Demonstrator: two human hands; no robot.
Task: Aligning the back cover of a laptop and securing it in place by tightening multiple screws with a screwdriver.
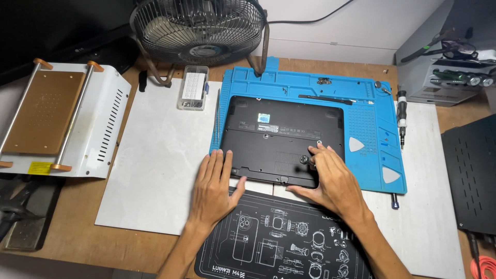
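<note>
Laptop (281, 137), black, closed and lying bottom side up on a blue silicone work mat (372, 111) at the middle of a wooden bench (72, 235); its near edge hangs just over the mat's front border. Left hand (214, 186) lies flat, palm down, fingers straight and close together, fingertips resting on the near left corner of the laptop, thumb spread out to the side. Right hand (333, 178) is curled over the near right part of the base, fingers pinched on the dark handle of a small screwdriver (306, 160) that stands on the underside. Two grey triangular picks (355, 144) sit on the right part of the blue mat, one nearer than the other. A thin black tool (325, 98) lies along the mat's far tray. A pen-shaped electric driver (402, 116) rests just right of the mat on a pale mat (155, 170). A black printed mat (268, 243) with line drawings lies in front, under both wrists. A clear parts box (193, 88) stands left of the blue mat, near a round desk fan (199, 28). A white heating plate unit (57, 119) occupies the far left.
</note>
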